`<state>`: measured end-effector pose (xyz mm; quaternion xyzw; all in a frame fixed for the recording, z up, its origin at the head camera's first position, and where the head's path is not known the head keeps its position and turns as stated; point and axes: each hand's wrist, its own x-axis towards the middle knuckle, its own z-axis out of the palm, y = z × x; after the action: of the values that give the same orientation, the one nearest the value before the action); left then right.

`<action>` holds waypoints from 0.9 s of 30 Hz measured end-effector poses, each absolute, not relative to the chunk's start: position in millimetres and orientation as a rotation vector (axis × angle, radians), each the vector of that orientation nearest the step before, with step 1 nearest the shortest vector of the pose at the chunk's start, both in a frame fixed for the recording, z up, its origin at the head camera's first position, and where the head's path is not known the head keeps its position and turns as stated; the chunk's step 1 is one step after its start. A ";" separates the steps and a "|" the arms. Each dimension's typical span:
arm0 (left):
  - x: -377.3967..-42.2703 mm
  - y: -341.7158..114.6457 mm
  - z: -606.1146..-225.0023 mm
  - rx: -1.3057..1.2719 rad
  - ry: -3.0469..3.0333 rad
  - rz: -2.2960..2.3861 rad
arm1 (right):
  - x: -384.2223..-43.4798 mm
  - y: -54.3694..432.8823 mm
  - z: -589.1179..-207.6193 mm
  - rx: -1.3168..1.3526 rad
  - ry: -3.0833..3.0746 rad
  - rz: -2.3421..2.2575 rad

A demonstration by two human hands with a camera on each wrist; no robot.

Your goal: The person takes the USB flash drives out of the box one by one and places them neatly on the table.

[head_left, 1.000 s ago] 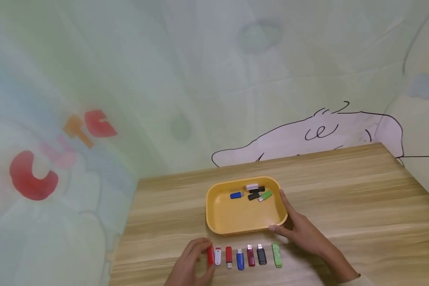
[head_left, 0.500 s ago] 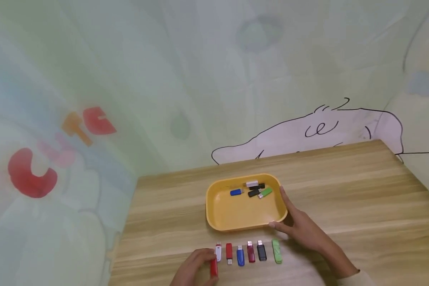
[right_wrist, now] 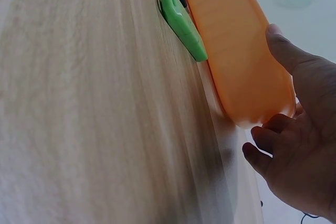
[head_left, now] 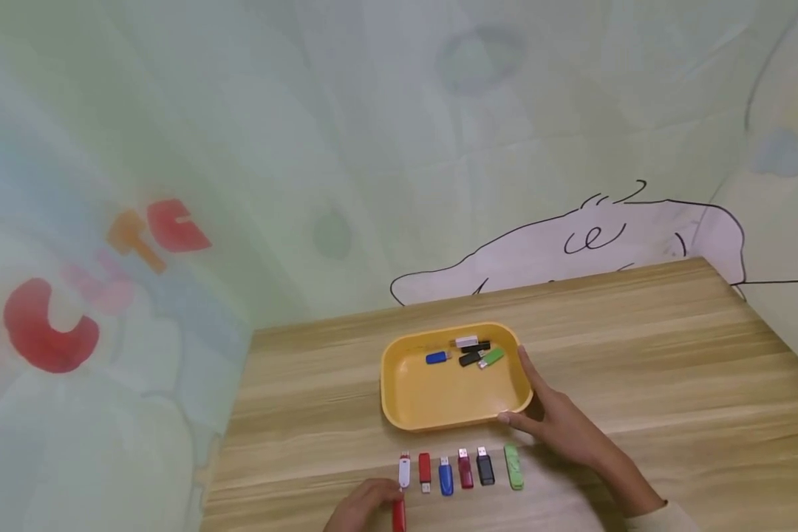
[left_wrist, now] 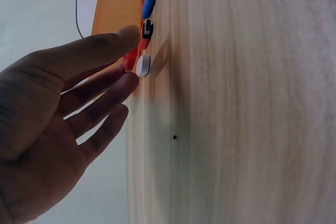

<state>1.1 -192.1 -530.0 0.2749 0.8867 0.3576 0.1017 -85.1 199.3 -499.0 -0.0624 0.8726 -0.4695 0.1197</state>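
My left hand (head_left: 364, 504) pinches a red USB stick (head_left: 399, 514) at the lower edge of the head view, just below a white USB stick (head_left: 404, 471). In the left wrist view, the thumb and fingertips close around the red stick (left_wrist: 129, 59) beside the white one (left_wrist: 143, 65). Near the right corner of a yellow tray (head_left: 439, 399), my right hand (head_left: 555, 428) holds its rim, thumb on the near side and fingers along the right side. The right wrist view shows the thumb over the rim of the tray (right_wrist: 231, 51) and the other fingers bent at its end.
Right of the white stick, a row holds red (head_left: 425, 471), blue (head_left: 446, 478), dark red (head_left: 465, 470), black (head_left: 485, 468) and green (head_left: 514, 467) USB sticks. Inside the tray lie several more, including a blue one (head_left: 437, 357) and a green one (head_left: 492, 358). A printed curtain hangs behind the wooden table (head_left: 638, 355).
My left hand has drawn the red stick from the row's left end toward me and slightly right, below the white stick. The right hand stays at the tray.
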 end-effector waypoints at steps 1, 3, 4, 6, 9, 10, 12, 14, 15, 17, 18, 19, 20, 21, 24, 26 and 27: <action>0.6 -194.5 -538.0 0.808 2.612 1.051 | -85.0 199.4 -498.6 -0.183 2.551 -1.372; -0.3 -197.8 -549.6 0.809 2.604 1.037 | -84.9 199.8 -497.6 -0.185 2.556 -1.373; -0.7 -199.0 -554.4 0.811 2.607 1.028 | -84.9 200.1 -497.4 -0.190 2.559 -1.372; -1.3 -199.8 -557.4 0.844 2.617 1.015 | -84.7 200.4 -496.4 -0.196 2.562 -1.371; -2.2 -199.1 -554.6 0.774 2.571 0.982 | -84.8 200.2 -495.4 -0.192 2.559 -1.369; -2.3 -197.5 -549.1 0.738 2.537 0.982 | -84.8 200.1 -495.2 -0.193 2.559 -1.367; -1.4 -191.5 -530.5 0.636 2.463 0.976 | -84.4 199.9 -495.0 -0.192 2.551 -1.374; -0.7 -184.1 -508.2 0.519 2.394 0.965 | -84.2 199.7 -495.5 -0.195 2.546 -1.384; 0.3 -180.1 -496.3 0.500 2.381 0.962 | -84.1 199.7 -495.9 -0.200 2.543 -1.389; 1.6 -173.3 -476.1 0.460 2.356 0.957 | -84.1 199.7 -496.5 -0.196 2.536 -1.399; 1.8 -171.7 -471.5 0.457 2.359 0.949 | -84.2 199.6 -496.9 -0.197 2.537 -1.399; 1.9 -170.6 -468.7 0.458 2.361 0.945 | -84.3 199.6 -497.4 -0.199 2.537 -1.399; 2.0 -170.1 -467.7 0.465 2.364 0.940 | -84.5 199.6 -497.7 -0.201 2.537 -1.399; 2.1 -170.0 -468.0 0.473 2.368 0.935 | -84.6 199.7 -498.1 -0.198 2.536 -1.402; 1.1 -171.6 -473.0 0.491 2.373 0.925 | -84.8 199.8 -499.2 -0.192 2.532 -1.410; 0.3 -173.5 -478.3 0.493 2.374 0.908 | -84.9 199.9 -500.2 -0.191 2.528 -1.415; -0.2 -174.3 -480.3 0.493 2.375 0.905 | -84.9 199.9 -500.6 -0.184 2.526 -1.419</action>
<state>-0.2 -174.3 -480.3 0.1833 0.8826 0.3362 0.2726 -84.9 199.9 -500.6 -0.0630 0.8638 -0.4854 0.1190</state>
